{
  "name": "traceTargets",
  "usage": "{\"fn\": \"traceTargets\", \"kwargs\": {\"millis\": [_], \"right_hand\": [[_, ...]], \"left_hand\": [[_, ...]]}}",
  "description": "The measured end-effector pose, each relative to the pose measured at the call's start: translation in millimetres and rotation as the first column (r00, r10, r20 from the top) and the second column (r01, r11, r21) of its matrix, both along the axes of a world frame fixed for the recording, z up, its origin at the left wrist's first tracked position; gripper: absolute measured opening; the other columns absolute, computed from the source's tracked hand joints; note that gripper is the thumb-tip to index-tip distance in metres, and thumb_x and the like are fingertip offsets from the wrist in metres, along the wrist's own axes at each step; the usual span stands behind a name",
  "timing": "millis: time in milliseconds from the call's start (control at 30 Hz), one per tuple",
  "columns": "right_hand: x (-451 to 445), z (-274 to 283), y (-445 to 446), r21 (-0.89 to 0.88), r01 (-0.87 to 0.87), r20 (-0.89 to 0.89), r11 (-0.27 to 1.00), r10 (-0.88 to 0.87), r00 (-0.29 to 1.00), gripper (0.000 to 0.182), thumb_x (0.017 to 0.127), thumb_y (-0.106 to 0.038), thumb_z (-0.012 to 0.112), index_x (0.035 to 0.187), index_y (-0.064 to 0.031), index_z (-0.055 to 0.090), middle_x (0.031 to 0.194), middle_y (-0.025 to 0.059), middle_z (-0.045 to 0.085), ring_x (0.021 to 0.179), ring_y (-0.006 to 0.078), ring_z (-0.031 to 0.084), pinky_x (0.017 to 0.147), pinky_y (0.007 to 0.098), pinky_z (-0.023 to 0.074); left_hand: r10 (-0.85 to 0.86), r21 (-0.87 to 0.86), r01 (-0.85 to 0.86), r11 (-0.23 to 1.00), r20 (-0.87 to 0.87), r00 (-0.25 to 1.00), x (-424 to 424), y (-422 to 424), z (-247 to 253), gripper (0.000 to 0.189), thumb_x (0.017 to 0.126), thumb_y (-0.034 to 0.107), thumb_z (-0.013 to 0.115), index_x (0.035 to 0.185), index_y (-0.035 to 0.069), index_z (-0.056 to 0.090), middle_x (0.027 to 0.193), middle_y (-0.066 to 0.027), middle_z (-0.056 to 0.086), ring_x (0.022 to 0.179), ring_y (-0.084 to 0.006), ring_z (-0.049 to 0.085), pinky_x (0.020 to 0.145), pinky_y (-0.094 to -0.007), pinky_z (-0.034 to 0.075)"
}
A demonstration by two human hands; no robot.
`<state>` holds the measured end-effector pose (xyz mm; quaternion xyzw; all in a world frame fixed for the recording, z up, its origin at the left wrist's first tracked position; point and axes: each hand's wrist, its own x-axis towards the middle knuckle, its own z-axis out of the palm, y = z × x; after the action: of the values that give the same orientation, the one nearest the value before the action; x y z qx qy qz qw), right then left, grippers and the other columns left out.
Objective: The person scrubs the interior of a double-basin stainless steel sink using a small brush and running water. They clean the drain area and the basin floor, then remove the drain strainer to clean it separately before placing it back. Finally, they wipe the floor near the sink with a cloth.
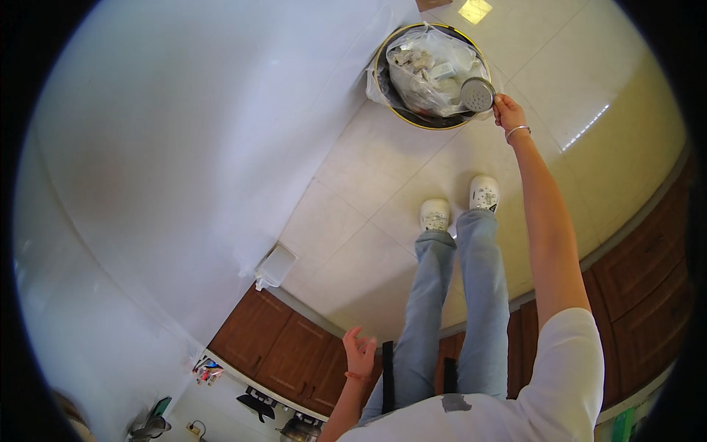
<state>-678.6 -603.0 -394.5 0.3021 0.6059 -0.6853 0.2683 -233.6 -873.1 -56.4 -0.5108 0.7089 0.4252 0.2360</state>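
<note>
My right hand is stretched out at the upper right, its fingers closed on a round metal strainer with holes. The strainer is over the right side of a trash bin, a round dark bin with a yellow rim. Inside the bin is a clear plastic bag with crumpled waste. Low in the view, near my waist, my left hand has its fingers apart and curled, with nothing in them.
A white wall runs along the left, touching the bin's side. A pale plastic container is at the wall's foot. Brown wooden cabinets and a counter with a wok lie below. A yellow sheet is on the tiled floor.
</note>
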Motion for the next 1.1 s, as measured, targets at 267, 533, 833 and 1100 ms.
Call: {"fn": "traceTargets", "kwargs": {"millis": [267, 533, 833, 1100], "right_hand": [[6, 8, -4, -0.07, -0.05, -0.035, 0.996, 0.048, 0.998, 0.014, 0.085, -0.022, 0.049, 0.083, -0.0088, 0.054, 0.055, -0.004, 0.041, 0.046, 0.006, 0.035, 0.044, 0.0198, 0.0314], [-3, 42, -15, -0.27, -0.07, -0.146, 0.96, 0.032, 0.989, 0.017, 0.086, -0.024, 0.048, 0.077, -0.0097, 0.051, 0.055, -0.0036, 0.041, 0.046, 0.0071, 0.035, 0.045, 0.0206, 0.0315], [-13, 57, -26, -0.421, -0.102, -0.226, 0.901, 0.005, 0.974, 0.014, 0.084, -0.023, 0.05, 0.086, -0.0092, 0.054, 0.054, -0.0057, 0.039, 0.045, 0.0054, 0.031, 0.043, 0.0201, 0.029], [-6, 42, -20, -0.295, -0.108, -0.159, 0.949, 0.063, 0.985, 0.015, 0.085, -0.023, 0.049, 0.08, -0.0088, 0.052, 0.055, -0.0043, 0.038, 0.047, 0.0064, 0.033, 0.047, 0.0201, 0.0314]], "left_hand": [[0.054, 0.04, -0.054, 0.998, -0.005, 0.999, 2, 7, -5, 0.043, 0.076, 0.01, 0.06, 0.113, 0.008, 0.04, 0.118, -0.0085, 0.029, 0.088, -0.0164, 0.048, 0.073, -0.0285, 0.045], [-0.039, 0.024, 0.04, 0.999, -0.033, 0.999, -5, 16, -3, 0.043, 0.078, 0.004, 0.056, 0.116, 0.006, 0.035, 0.113, -0.0047, 0.034, 0.085, -0.0127, 0.049, 0.072, -0.0253, 0.044], [-0.018, 0.048, 0.02, 0.999, -0.039, 0.999, -3, 12, -4, 0.043, 0.077, 0.005, 0.057, 0.115, 0.007, 0.037, 0.116, -0.0059, 0.033, 0.085, -0.0129, 0.049, 0.071, -0.0259, 0.044], [-0.039, 0.041, 0.042, 0.998, -0.07, 0.997, -11, 14, -4, 0.043, 0.076, 0.007, 0.059, 0.114, 0.008, 0.039, 0.116, -0.0065, 0.033, 0.086, -0.015, 0.05, 0.067, -0.0272, 0.046]]}}
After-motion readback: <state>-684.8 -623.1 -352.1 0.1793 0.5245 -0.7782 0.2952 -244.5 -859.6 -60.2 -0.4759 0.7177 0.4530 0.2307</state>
